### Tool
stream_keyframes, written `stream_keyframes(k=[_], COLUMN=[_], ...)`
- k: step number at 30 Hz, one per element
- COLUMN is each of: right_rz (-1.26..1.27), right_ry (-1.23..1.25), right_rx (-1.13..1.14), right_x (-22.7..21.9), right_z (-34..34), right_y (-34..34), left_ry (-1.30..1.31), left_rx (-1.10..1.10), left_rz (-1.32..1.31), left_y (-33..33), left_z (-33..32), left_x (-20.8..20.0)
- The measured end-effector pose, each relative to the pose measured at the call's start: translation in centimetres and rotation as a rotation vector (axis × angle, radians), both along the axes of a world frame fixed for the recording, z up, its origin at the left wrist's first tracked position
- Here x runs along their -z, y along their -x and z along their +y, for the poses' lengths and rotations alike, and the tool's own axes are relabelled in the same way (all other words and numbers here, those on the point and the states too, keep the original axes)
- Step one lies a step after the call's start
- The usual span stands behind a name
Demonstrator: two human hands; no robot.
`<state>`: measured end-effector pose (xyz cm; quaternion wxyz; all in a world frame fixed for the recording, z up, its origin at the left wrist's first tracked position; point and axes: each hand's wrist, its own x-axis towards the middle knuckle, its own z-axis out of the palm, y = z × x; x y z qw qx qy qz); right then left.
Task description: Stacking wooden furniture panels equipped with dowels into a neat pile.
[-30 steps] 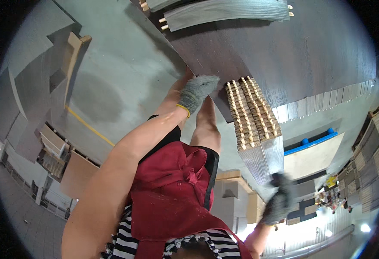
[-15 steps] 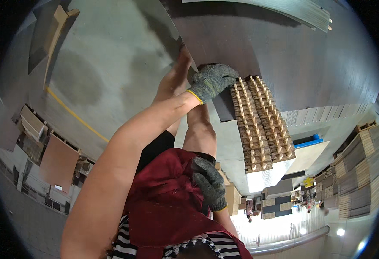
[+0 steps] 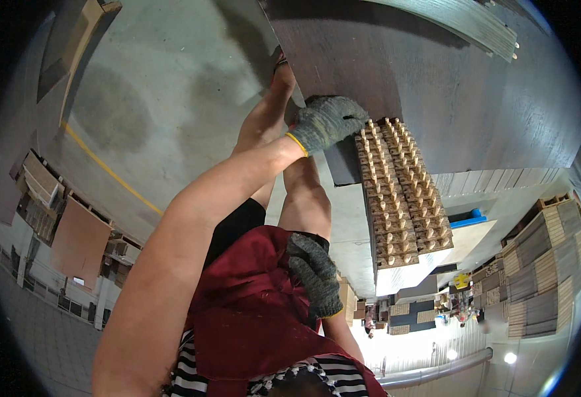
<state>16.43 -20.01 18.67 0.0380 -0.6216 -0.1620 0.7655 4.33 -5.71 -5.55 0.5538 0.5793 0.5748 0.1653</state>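
Note:
My left hand [image 3: 330, 124], in a grey knitted glove with a yellow cuff, is at the corner of a stack of narrow boards. Its fingers are bent together, with the tips right beside the first wooden dowels [image 3: 370, 124]; whatever they hold is hidden. Rows of pale dowels stand upright out of the brown edges of the boards [image 3: 396, 198]. My right hand [image 3: 315, 274], gloved the same way, lies against my dark red apron [image 3: 237, 324]. Its fingers are curled together, and what is in them cannot be seen.
A large dark panel [image 3: 489, 106] spreads beyond the boards, with long greyish strips [image 3: 456, 26] lying on it at the far side. A blue roll [image 3: 468, 221] is at the right. More board stacks [image 3: 535, 264] stand further off. A yellow line [image 3: 112, 172] crosses the floor at left.
The view has shifted slightly. My left hand stays by the first dowels, with its fingers a little changed in pose. My right hand remains against the apron.

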Motion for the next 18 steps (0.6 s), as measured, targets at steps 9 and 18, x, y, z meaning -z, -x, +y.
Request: stream_keyframes(k=[9, 18], right_rz=[-0.007, -0.023], right_ry=[-0.057, -0.083], right_rx=[-0.065, -0.046], right_x=[0.6, 1.5], right_z=[-0.7, -1.0], right_y=[-0.6, -0.5], left_ry=[0.107, 0.095], left_rx=[-0.041, -0.033], left_rz=[-0.229, -0.129], left_y=[0.7, 0.1], left_z=[-0.6, -1.0], left_x=[-0.1, -0.9])
